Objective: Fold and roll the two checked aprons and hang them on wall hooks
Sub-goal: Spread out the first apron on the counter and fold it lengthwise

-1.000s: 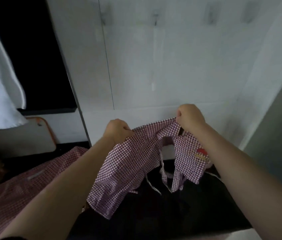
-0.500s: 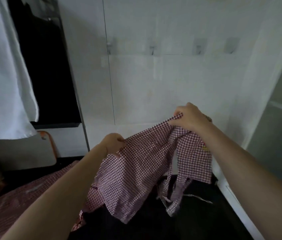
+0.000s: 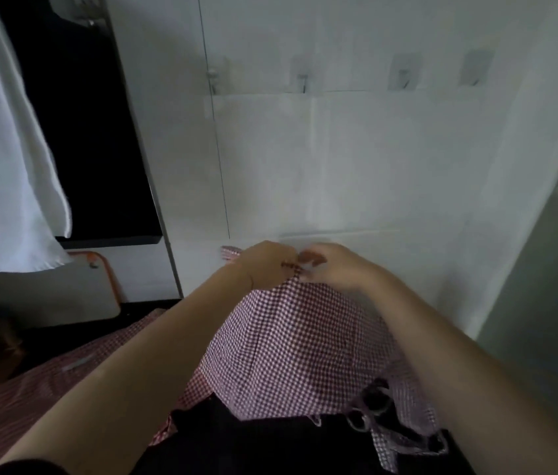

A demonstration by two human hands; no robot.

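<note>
Left hand [image 3: 268,265] and right hand [image 3: 334,267], touching, both pinch the top edge of a checked apron [image 3: 291,347] hanging above the dark counter [image 3: 270,447]; second apron [image 3: 47,382] lies left, below four wall hooks [image 3: 402,77].

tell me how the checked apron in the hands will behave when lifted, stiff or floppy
Probably floppy: the checked apron drapes in soft folds below the left hand and right hand. Likely light, since fingertip pinches hold it. Its dangling ties may snag.
</note>
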